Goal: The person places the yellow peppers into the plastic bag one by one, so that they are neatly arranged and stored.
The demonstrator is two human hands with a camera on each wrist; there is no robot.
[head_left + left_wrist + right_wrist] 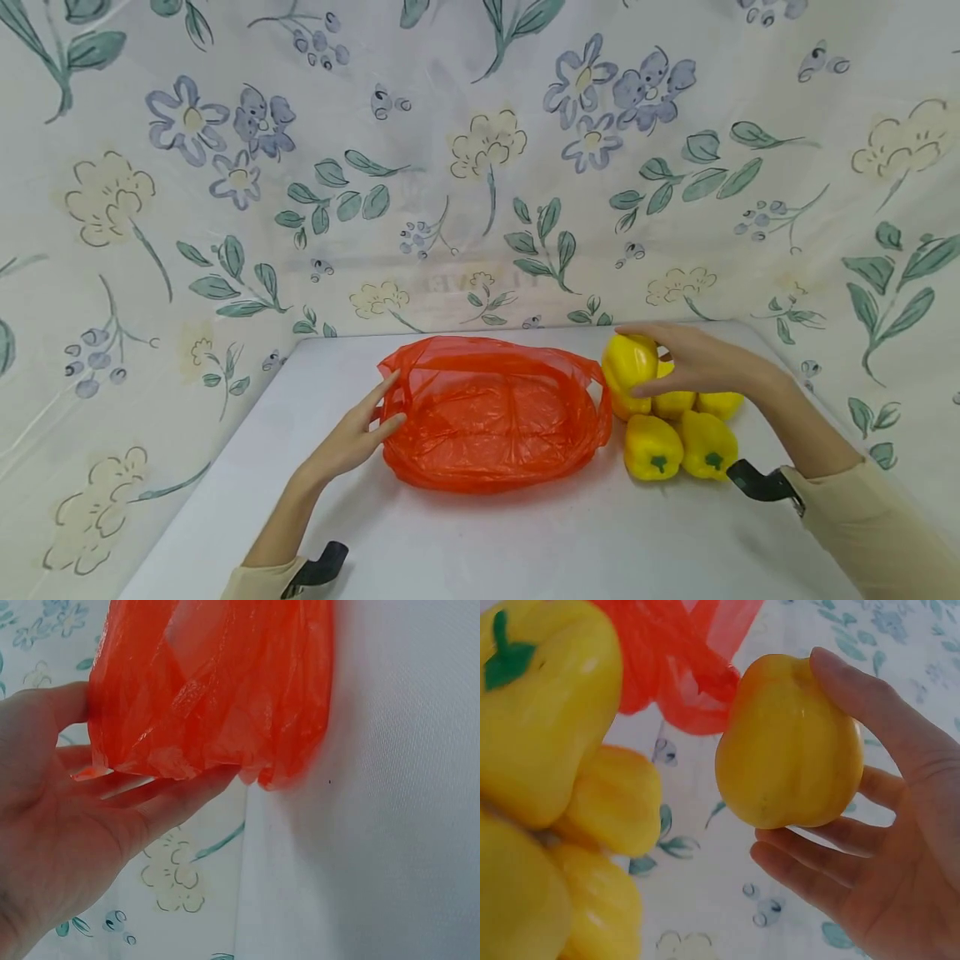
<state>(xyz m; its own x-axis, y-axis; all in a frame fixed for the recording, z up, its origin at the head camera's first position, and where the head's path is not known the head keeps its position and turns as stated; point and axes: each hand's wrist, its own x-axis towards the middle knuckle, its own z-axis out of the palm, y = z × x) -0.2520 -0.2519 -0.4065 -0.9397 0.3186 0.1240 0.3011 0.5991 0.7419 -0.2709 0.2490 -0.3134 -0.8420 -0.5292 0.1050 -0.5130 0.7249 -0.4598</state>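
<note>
My left hand (347, 437) is at the left side of a red plastic bag (491, 429) lying on its base with its mouth spread wide. In the left wrist view the fingers (176, 799) are fairly straight and touch the bag's folds (210, 697), which hide some fingertips. My right hand (701, 358) grips a yellow bell pepper (628, 367) between thumb and fingers, just off the bag's right side. The right wrist view has this pepper (791, 742) held by its sides, the thumb at its upper edge.
Several more yellow bell peppers (708, 442) with green stems cluster on the white table (517, 542) to the bag's right, beneath and beside my right hand. Floral-patterned sheeting (420, 183) stands behind the table and along both sides.
</note>
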